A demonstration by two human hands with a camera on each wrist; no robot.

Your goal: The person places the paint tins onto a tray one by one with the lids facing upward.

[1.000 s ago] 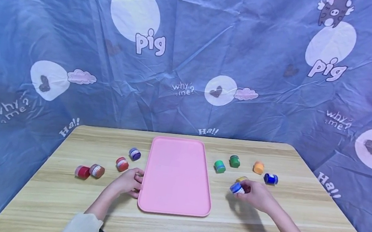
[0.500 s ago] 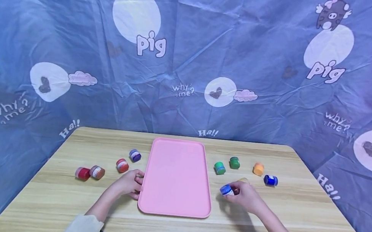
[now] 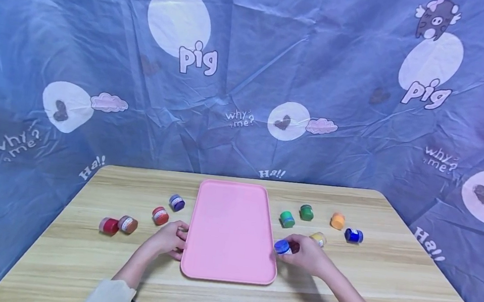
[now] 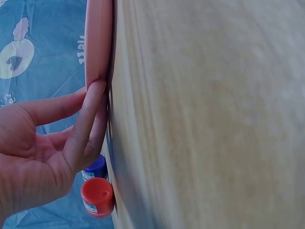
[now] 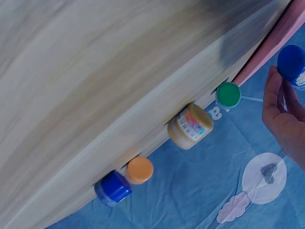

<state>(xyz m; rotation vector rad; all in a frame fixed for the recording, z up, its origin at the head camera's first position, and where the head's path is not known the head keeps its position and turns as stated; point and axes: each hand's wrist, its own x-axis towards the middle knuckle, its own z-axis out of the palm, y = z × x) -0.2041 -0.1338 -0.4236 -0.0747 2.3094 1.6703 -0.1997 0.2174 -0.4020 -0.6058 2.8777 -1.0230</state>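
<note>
My left hand [image 3: 167,238] pinches the left rim of a pink tray [image 3: 233,229]; in the left wrist view its fingertips [image 4: 97,86] meet the tray's edge. My right hand [image 3: 308,255] grips a small blue-lidded paint jar [image 3: 283,247] by the tray's right rim. In the right wrist view the blue jar [image 5: 291,62] sits in the fingers, partly cut off by the frame. A dark reddish patch shows behind it in the head view; what it is I cannot tell. Just behind the right hand stands a yellow paint jar [image 3: 318,238].
Right of the tray lie a light green jar [image 3: 287,219], a dark green jar [image 3: 306,212], an orange jar [image 3: 337,220] and a dark blue jar [image 3: 354,235]. On the left are purple [image 3: 177,202], orange-red [image 3: 160,216], brown [image 3: 128,224] and red [image 3: 109,226] jars. A printed cloth [image 3: 251,72] hangs behind.
My right hand has carried the blue paint jar leftward to the tray's right rim, uncovering more of the yellow jar. The left hand has stayed at the tray's left edge.
</note>
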